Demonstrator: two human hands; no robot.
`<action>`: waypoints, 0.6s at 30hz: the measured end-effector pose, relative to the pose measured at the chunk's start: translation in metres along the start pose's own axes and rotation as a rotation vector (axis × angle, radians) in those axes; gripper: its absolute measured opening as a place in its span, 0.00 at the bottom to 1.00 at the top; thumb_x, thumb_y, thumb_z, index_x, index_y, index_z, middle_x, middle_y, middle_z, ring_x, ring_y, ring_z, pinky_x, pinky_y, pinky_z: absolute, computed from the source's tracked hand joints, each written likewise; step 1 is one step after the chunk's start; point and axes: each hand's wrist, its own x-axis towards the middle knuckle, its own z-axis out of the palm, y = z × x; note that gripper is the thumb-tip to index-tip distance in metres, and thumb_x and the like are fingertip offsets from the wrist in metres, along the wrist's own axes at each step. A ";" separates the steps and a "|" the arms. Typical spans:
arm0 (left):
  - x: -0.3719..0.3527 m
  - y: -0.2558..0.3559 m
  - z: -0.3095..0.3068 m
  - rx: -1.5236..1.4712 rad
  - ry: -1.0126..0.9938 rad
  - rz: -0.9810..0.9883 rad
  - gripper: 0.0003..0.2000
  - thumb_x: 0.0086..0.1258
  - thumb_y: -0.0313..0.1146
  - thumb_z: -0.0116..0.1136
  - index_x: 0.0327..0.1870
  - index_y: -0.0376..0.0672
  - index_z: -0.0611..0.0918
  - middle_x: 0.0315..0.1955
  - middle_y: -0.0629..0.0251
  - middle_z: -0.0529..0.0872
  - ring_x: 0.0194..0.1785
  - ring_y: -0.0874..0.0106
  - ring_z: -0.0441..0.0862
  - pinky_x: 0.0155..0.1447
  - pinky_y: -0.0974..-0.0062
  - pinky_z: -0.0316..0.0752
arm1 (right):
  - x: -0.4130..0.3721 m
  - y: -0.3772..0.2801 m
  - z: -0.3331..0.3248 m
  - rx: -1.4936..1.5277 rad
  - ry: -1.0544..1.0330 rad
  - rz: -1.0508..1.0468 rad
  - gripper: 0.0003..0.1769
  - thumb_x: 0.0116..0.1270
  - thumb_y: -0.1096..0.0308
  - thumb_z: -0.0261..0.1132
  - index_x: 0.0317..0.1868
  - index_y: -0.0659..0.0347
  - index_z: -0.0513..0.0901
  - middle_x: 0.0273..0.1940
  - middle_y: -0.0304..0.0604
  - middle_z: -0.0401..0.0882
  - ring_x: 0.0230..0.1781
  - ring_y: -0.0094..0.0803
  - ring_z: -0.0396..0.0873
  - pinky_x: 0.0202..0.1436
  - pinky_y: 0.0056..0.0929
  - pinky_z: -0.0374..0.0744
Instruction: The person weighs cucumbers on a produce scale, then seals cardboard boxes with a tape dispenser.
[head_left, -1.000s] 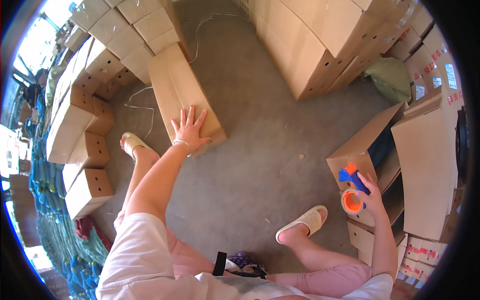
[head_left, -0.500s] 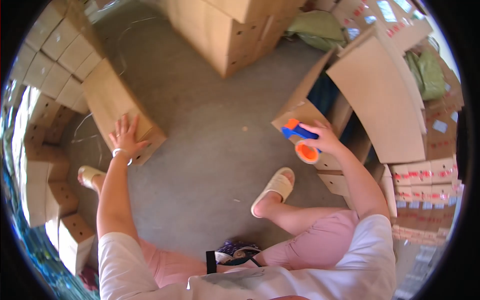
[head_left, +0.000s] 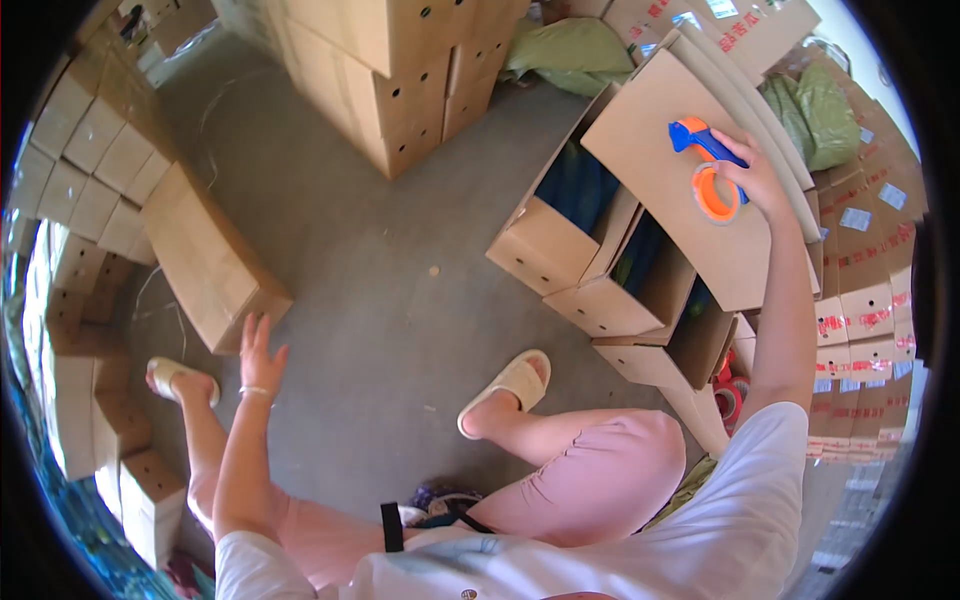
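Observation:
My right hand is wrapped round the blue handle of a tape dispenser with an orange tape roll. It is above a large cardboard flap beside open boxes at the right. Dark green contents show inside the nearest open box. My left hand has its fingers spread and holds nothing. Just beyond its fingertips lies a long closed cardboard box on the floor.
A tall box stack stands ahead. More boxes are stacked along the left and right. Green sacks lie behind the open boxes. Red tape rolls sit near my right elbow.
My left hand has come off the closed box and moved back toward me. My right hand has carried the tape dispenser up and right, over the flap. The view has turned right.

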 end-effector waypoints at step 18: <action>-0.097 0.179 0.063 -0.945 -0.403 -0.160 0.18 0.69 0.30 0.52 0.60 0.39 0.73 0.51 0.62 0.81 0.51 0.75 0.79 0.57 0.76 0.72 | -0.095 -0.071 -0.010 -0.443 0.025 -0.668 0.40 0.43 0.69 0.71 0.63 0.52 0.73 0.30 0.44 0.75 0.36 0.41 0.71 0.53 0.40 0.67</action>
